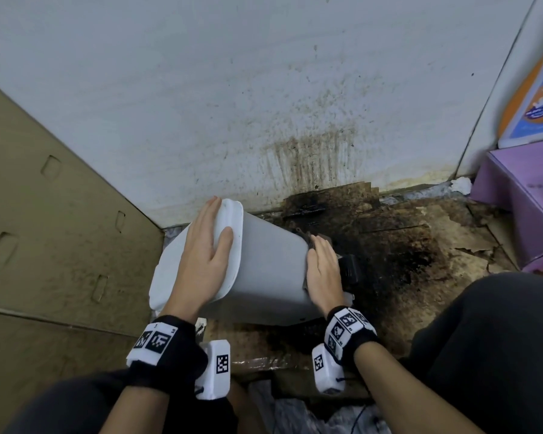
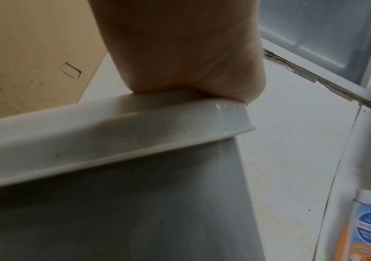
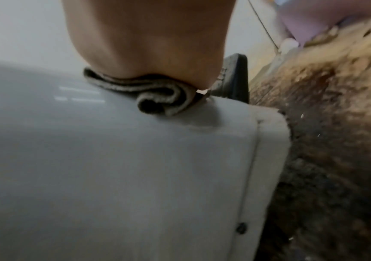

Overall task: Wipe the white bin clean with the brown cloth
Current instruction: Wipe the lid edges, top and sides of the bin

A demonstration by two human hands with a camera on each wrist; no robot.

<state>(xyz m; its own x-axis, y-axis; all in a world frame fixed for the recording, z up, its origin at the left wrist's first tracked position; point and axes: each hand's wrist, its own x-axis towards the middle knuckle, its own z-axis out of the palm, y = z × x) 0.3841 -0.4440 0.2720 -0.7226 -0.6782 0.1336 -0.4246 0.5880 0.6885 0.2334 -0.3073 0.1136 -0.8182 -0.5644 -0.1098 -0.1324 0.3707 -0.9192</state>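
Note:
The white bin (image 1: 270, 264) lies tilted on its side on the floor, its lid (image 1: 170, 270) towards the left. My left hand (image 1: 201, 245) lies flat on the lid with straight fingers, thumb at the lid's rim (image 2: 113, 137). My right hand (image 1: 322, 267) presses the folded brown cloth (image 3: 157, 95) flat against the bin's grey side (image 3: 135, 167) near its base. Only a dark edge of the cloth (image 1: 308, 239) shows past the fingers in the head view. A black pedal (image 1: 348, 269) sticks out by the base, just beyond the right hand.
A cardboard box (image 1: 44, 230) stands close on the left. The stained white wall (image 1: 232, 89) is right behind the bin. Dirty, dark-stained cardboard (image 1: 405, 252) covers the floor. A purple box (image 1: 521, 208) sits at the right, my knees (image 1: 483, 339) below.

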